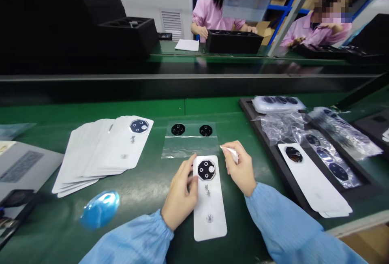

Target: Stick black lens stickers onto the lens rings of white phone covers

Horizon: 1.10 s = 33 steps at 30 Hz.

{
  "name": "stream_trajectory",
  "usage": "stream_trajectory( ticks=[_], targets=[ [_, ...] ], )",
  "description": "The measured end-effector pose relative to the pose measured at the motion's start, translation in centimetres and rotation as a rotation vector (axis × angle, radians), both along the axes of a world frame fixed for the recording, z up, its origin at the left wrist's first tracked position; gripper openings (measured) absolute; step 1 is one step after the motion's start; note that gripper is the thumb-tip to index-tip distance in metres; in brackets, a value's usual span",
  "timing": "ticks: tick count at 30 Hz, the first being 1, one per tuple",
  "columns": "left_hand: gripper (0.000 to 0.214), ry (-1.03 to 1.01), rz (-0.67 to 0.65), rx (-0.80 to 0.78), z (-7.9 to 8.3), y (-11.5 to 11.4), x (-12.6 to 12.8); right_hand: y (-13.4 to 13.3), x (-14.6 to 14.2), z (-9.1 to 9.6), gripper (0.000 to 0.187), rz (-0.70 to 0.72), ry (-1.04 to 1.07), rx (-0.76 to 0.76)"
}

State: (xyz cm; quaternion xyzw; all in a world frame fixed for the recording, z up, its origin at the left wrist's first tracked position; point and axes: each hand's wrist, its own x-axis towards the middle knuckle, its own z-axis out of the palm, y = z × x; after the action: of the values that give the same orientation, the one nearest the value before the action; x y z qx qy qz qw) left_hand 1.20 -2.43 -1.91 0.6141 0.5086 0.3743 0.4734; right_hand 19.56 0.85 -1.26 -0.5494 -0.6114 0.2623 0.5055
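Observation:
A white phone back cover lies flat on the green table, with a black octagonal camera ring around several openings at its top. My left hand steadies it at the upper left edge, index finger and thumb against its side. In my right hand, just off the cover's upper right corner, is a pinched white folded wipe with its tip pointing left. Beyond the cover, a clear plastic sheet carries two black octagonal lens pieces, the left one and the right one.
A fanned stack of white back covers is at left, near a shiny blue oval object. At right, a black tray holds bagged lens parts and more white covers. Across the bench, two people in pink work beside a black box.

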Motion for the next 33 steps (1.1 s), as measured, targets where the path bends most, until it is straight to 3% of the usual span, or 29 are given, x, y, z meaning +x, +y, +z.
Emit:
stream_trajectory(
  ticks=[3, 5, 9, 13, 16, 23, 29, 33],
  targets=[
    [0.043, 0.302, 0.02, 0.285, 0.0, -0.4, -0.3, 1.3, 0.9, -0.6, 0.012, -0.048, 0.015, -0.011],
    [0.041, 0.425, 0.063, 0.383, 0.3, 0.3, -0.4, 2.2, 1.4, -1.1, 0.013, -0.06, 0.013, -0.013],
    [0.028, 0.509, 0.063, 0.443, 0.9, 5.2, 0.0, 3.6, 1.7, -1.9, 0.014, -0.04, -0.014, -0.013],
    [0.025, 0.625, 0.036, 0.357, 1.1, 11.6, 1.4, 3.9, 1.8, -2.2, 0.018, -0.019, -0.066, -0.016],
    [0.031, 0.747, 0.037, 0.27, 1.3, 14.2, 2.7, 4.0, 2.1, -2.1, 0.019, -0.02, -0.105, -0.013],
    [0.03, 0.939, -0.022, 0.069, 2.2, 15.7, 4.0, 6.5, 2.2, -1.3, 0.021, 0.025, -0.208, 0.012],
    [0.036, 1.014, -0.178, 0.002, 2.7, 17.2, 3.9, 8.5, 0.5, -0.2, 0.02, 0.034, -0.334, -0.01],
    [0.04, 1.088, -0.25, -0.032, 2.2, 18.9, 3.7, 9.9, 0.2, -0.6, 0.016, -0.024, -0.374, -0.055]
  ],
)
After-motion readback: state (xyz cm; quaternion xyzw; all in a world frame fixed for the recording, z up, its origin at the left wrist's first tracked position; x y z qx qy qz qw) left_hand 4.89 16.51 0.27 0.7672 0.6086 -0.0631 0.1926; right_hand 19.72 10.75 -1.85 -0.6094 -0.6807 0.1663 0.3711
